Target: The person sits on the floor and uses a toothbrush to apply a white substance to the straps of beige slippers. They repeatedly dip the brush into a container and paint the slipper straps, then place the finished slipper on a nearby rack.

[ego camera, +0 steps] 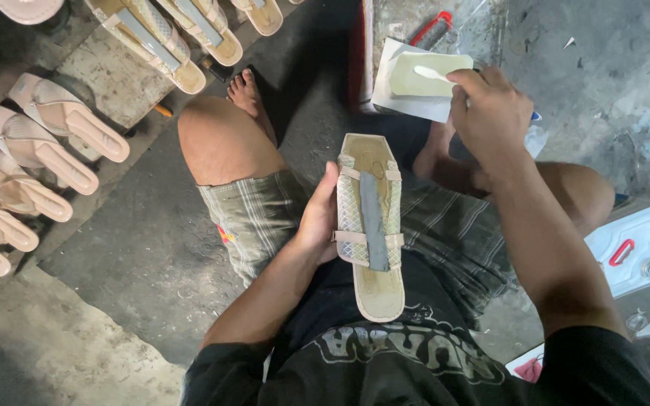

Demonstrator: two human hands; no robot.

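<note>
My left hand (pixel 319 218) grips a beige sandal (pixel 371 225) by its left side, holding it over my lap. The sandal has a woven upper with a grey strip down the middle and pale cross straps. My right hand (pixel 488 109) is raised beyond it and holds a small white brush (pixel 432 73), whose tip rests in a shallow container of pale yellowish glue (pixel 424 74) standing on a white sheet. My bare knees and one foot show under the hands.
Several finished beige sandals (pixel 54 128) lie in rows on the concrete floor at the left and top. A white metal can with a red handle (pixel 633 248) lies at the right. A red-handled tool (pixel 434 30) sits beyond the glue.
</note>
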